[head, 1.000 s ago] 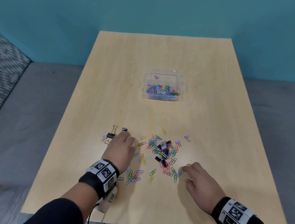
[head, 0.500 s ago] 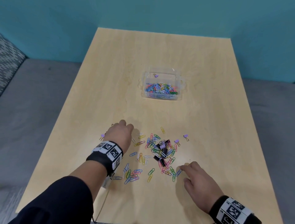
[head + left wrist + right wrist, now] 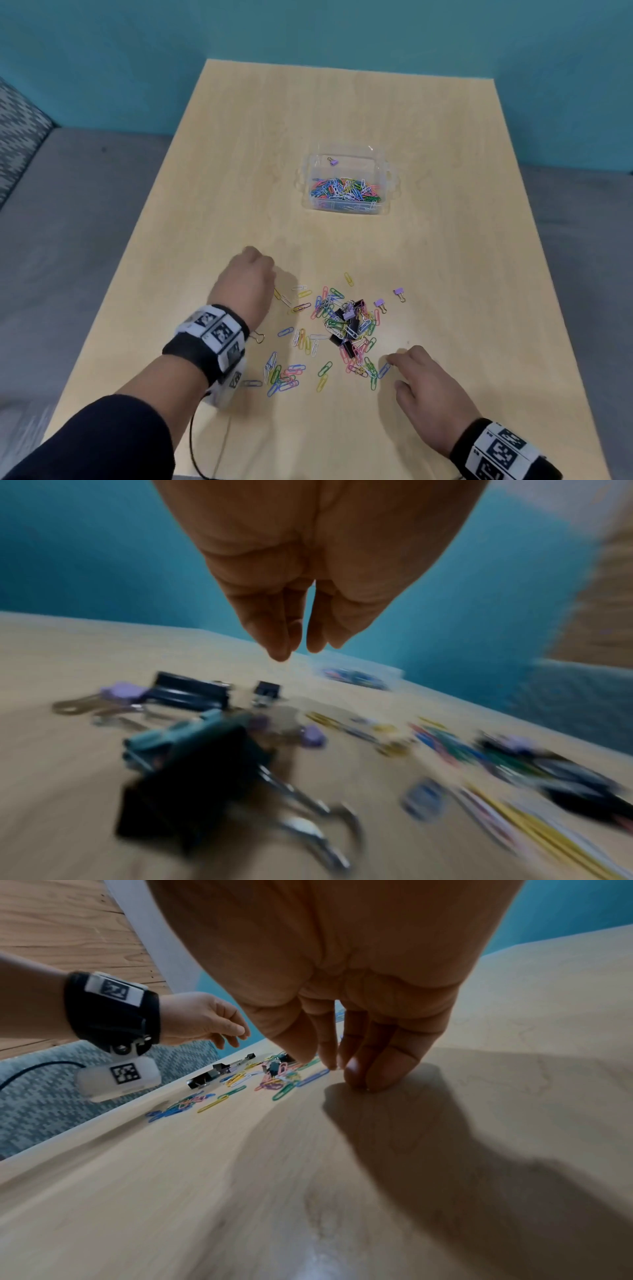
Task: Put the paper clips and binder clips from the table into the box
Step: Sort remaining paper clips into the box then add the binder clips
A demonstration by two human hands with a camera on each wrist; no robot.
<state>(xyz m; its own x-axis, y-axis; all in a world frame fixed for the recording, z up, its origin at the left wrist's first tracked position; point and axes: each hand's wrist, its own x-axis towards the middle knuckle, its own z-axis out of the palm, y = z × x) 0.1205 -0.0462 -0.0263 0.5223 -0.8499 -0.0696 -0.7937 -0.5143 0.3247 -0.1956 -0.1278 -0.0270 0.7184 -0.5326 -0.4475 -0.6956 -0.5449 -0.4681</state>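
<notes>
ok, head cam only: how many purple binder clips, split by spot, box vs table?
In the box: 1 purple binder clip
Loose on the table, right of the pile: 2
On top of the pile: 1
Total: 4 in view; the left hand may hide more.

One clear box [image 3: 347, 205] on the table [image 3: 445, 274], and one purple binder clip [image 3: 332, 161] inside it over paper clips [image 3: 346, 192] too tangled to count. On the wood, two purple binder clips [image 3: 398, 292] sit apart by themselves. Black binder clips [image 3: 342, 313] are in the loose pile, number unclear, and dozens of coloured paper clips [image 3: 284, 375] are scattered about.
</notes>
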